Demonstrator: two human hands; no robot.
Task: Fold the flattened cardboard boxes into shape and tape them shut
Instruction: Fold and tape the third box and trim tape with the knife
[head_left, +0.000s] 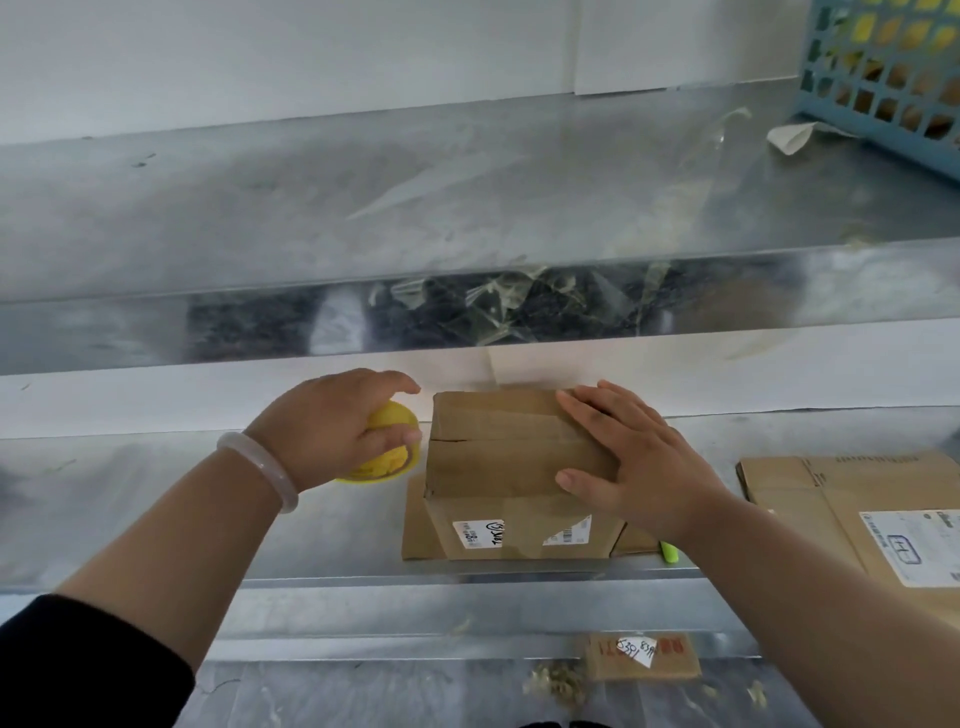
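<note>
Right hand (639, 467) lies flat, fingers spread, atop the folded box (498, 467), whose top seam and long axis run left to right; left hand (332, 431) grips a yellow tape dispenser (395, 462) just beside its left end. It stands near the front edge of the metal shelf (156, 519), with flattened cardboard (810, 499) to its right.

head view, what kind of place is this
Probably a packing station: a labelled box under the right hand, a yellow tape roll in the left hand, flat cardboard on a metal bench, tape scraps stuck to the shelf.
</note>
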